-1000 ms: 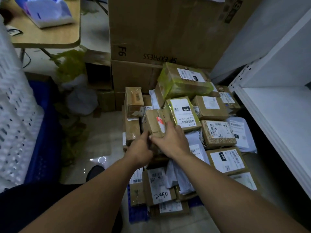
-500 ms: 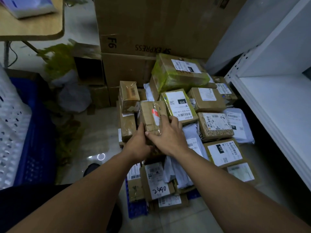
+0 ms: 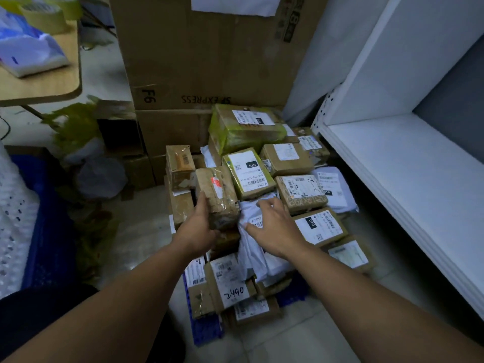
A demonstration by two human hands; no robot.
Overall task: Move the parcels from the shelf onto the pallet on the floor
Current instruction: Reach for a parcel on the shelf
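- Your left hand [image 3: 197, 229] grips the taped parcel [image 3: 218, 195], atop the other parcels [image 3: 313, 226] on the pallet [image 3: 205, 334].
- Your right hand [image 3: 276, 227], fingers spread and loose, touches the white bag [image 3: 252, 255], also on the pallet.

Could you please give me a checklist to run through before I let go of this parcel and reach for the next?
1. Taped brown parcel seated on pile: cannot tell, it leans tilted.
2. Left hand released: not ok, grips the parcel.
3. Right hand free: ok, open over white mailer.
4. Blue pallet beneath pile: ok.
5. Shelf has parcels left: cannot tell.
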